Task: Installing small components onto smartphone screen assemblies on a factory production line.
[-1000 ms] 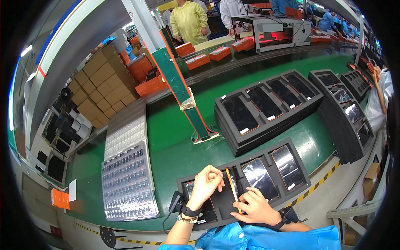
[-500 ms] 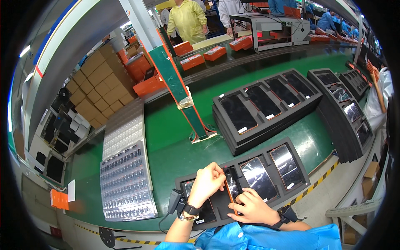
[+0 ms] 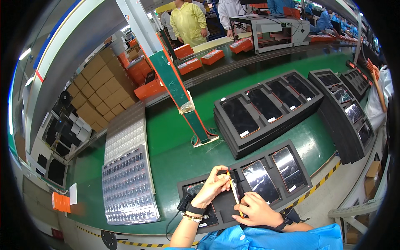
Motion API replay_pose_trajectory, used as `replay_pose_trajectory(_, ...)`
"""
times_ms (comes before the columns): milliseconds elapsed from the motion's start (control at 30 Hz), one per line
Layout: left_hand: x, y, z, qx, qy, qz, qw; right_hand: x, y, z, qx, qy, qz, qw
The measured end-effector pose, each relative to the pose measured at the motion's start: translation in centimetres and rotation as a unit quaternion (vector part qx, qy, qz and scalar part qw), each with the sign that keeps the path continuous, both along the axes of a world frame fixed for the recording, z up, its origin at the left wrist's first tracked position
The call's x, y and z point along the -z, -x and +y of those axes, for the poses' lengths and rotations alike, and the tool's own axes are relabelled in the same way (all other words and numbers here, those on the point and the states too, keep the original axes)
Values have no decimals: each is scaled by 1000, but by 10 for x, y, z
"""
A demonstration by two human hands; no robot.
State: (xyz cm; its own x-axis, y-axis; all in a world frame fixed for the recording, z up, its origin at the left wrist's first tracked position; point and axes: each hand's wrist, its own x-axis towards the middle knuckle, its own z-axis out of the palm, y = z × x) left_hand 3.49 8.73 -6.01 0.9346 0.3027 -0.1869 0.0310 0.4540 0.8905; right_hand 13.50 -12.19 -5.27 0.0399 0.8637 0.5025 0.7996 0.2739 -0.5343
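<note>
Between my two hands is a smartphone (image 3: 233, 191) with an orange edge, turned nearly edge-on over a black foam tray (image 3: 307, 183). My left hand (image 3: 214, 186) pinches it near its far end. At the near end, the fingers of my right hand (image 3: 255, 210) close on its side. In the same tray lie more dark-screened phones: one (image 3: 261, 180) just right of my hands, another (image 3: 288, 168) at the right end. A further phone (image 3: 207, 217) sits at the left, partly covered by my left hand and wrist.
Stacked foam trays of phones (image 3: 233, 150) stand beyond my tray, with another stack (image 3: 349, 143) farther right. Clear plastic trays of small parts (image 3: 129, 185) lie left. A green post (image 3: 177, 89) rises from the bench. Orange boxes (image 3: 212, 57) sit at the back; co-workers stand there and at right.
The phone has turned more edge-on, so less of its dark face shows. My left fingers have opened out somewhat along its side. The whole view has shifted slightly.
</note>
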Motion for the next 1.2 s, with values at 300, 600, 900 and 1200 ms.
replay_pose_trajectory(300, 1, 20, 0, -94, -34, 75, 992, -3, 8, 12, -36, 42, -63, 996)
replay_pose_trajectory(600, -50, 117, 41, -184, -288, 141, 929, -2, 18, 9, -42, 143, -131, 980)
replay_pose_trajectory(900, -17, 239, 225, -376, -703, 354, 488, -3, -29, -29, 91, 157, -120, 976)
replay_pose_trajectory(1200, 9, 164, 267, -369, -710, 360, 480, -2, -34, -39, 123, 158, -112, 973)
